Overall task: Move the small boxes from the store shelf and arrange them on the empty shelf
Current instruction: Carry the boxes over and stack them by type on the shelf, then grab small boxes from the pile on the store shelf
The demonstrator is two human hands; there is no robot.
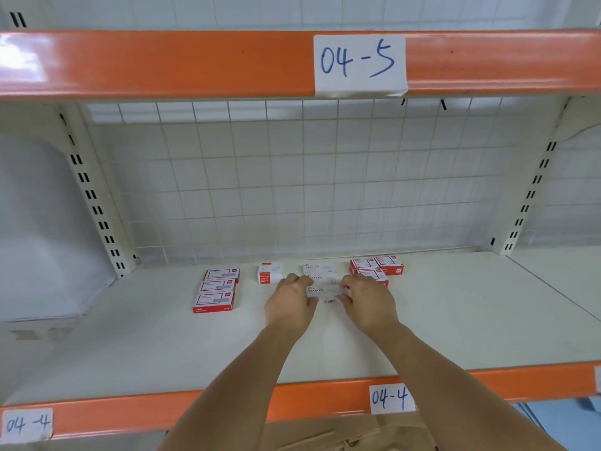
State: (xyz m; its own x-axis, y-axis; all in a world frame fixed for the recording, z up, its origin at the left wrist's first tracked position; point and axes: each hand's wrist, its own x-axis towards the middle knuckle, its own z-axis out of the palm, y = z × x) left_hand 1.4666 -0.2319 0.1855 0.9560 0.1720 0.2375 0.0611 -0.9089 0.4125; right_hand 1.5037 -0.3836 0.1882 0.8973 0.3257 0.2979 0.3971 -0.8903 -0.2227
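Both forearms are extended over the shelf point(455, 320). A white staples box point(325, 292) is pinched between the left hand point(291, 302) and the right hand point(367, 302), fingers curled on its ends, and it rests on the shelf. Two more white boxes point(317, 271) are lined up just beyond it. Three red boxes point(216, 289) are noted left of the left hand, a red-white box point(269, 272) beyond it, and red boxes point(377, 266) beyond the right hand.
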